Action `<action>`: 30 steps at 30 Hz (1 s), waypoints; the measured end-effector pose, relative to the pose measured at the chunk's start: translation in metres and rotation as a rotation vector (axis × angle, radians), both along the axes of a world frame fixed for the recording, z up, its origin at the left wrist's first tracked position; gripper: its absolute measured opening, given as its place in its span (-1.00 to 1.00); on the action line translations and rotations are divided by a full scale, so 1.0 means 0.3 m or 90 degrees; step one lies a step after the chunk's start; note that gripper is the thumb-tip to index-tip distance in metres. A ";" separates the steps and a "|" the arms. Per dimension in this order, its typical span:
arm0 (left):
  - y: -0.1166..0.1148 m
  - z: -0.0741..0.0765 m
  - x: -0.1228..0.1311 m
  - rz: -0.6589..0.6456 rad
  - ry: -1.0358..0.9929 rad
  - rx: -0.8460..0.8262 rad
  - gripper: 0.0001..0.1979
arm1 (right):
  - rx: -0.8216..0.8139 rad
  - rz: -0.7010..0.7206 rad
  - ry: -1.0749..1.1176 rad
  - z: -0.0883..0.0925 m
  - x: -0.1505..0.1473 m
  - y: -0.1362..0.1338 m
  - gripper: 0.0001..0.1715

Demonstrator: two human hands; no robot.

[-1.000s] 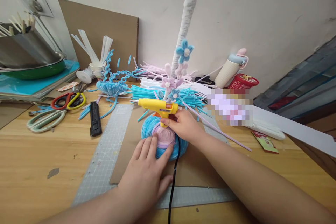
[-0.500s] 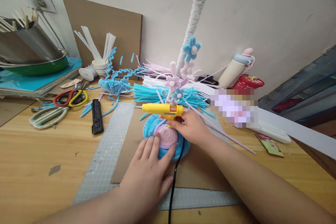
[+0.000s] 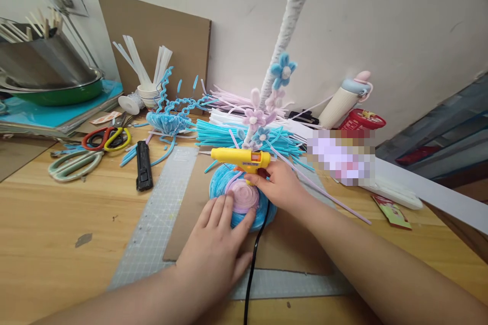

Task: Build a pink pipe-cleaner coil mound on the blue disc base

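Note:
A yellow hot glue gun (image 3: pixel 240 157) is in my right hand (image 3: pixel 284 183), its nozzle pointing left and its black cord running down toward me. Below it lies a round coil of fuzzy pipe cleaners, with a pink spiral centre (image 3: pixel 244 195) and a blue outer ring (image 3: pixel 219 183). My left hand (image 3: pixel 213 233) rests on the coil's near left side, fingers stretched out and thumb apart. Under the coil is a brown cardboard sheet (image 3: pixel 186 228). Just behind the glue gun rises a white wrapped stem (image 3: pixel 284 30) bearing a blue flower (image 3: pixel 283 72) and pink flowers (image 3: pixel 254 119).
A grey cutting mat (image 3: pixel 141 244) lies under the cardboard. To the left are a black utility knife (image 3: pixel 144 166), green-handled scissors (image 3: pixel 76 165) and a blue curly pipe-cleaner piece (image 3: pixel 168 121). Blue pipe cleaners (image 3: pixel 213 134) lie behind; a bottle (image 3: pixel 341 101) stands at right.
The view has shifted slightly, so most of the scene sits a little farther right. Both hands, the glue gun and the coil keep nearly the same positions relative to each other.

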State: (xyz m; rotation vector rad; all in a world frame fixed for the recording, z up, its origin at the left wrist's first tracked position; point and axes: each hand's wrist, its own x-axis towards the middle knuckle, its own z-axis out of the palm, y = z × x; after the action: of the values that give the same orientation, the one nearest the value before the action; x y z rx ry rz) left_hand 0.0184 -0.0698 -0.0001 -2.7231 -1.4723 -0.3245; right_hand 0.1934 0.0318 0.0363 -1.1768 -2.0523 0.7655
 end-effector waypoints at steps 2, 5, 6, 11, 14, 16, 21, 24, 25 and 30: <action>-0.001 0.002 0.001 0.003 -0.004 0.000 -0.41 | 0.019 0.002 0.004 0.000 -0.015 -0.009 -0.72; -0.002 0.005 0.004 -0.001 -0.008 0.001 -0.41 | 0.052 0.007 -0.024 -0.013 -0.042 -0.017 -0.77; -0.002 0.006 0.004 -0.004 -0.007 0.001 -0.40 | 0.056 0.006 -0.031 -0.017 -0.049 -0.017 -0.76; 0.004 0.013 0.004 -0.004 -0.011 -0.022 -0.37 | 0.011 0.014 -0.021 -0.016 -0.064 -0.003 -0.76; 0.007 0.019 0.003 0.005 -0.023 -0.034 -0.39 | -0.027 0.059 0.027 -0.004 -0.071 -0.002 -0.78; 0.006 0.020 0.002 0.006 -0.029 -0.035 -0.40 | -0.021 0.064 0.028 -0.003 -0.084 -0.005 -0.80; 0.003 0.014 -0.001 0.001 -0.027 -0.037 -0.39 | 0.012 0.056 -0.025 -0.004 -0.100 -0.020 -0.85; 0.003 0.013 -0.002 -0.005 -0.020 -0.026 -0.35 | 0.070 0.024 0.014 0.002 -0.051 -0.056 -0.81; 0.003 0.015 -0.003 -0.006 -0.019 -0.023 -0.35 | 0.100 -0.013 0.035 0.000 -0.023 -0.076 -0.78; 0.001 0.026 -0.006 -0.004 -0.007 -0.036 -0.33 | 0.019 -0.179 0.172 -0.042 0.134 -0.184 -0.81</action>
State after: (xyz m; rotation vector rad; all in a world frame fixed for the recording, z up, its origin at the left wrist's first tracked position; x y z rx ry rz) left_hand 0.0166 -0.0697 0.0075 -2.7739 -1.4985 -0.3040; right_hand 0.2336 -0.0235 0.0237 -1.2383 -1.6319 0.7109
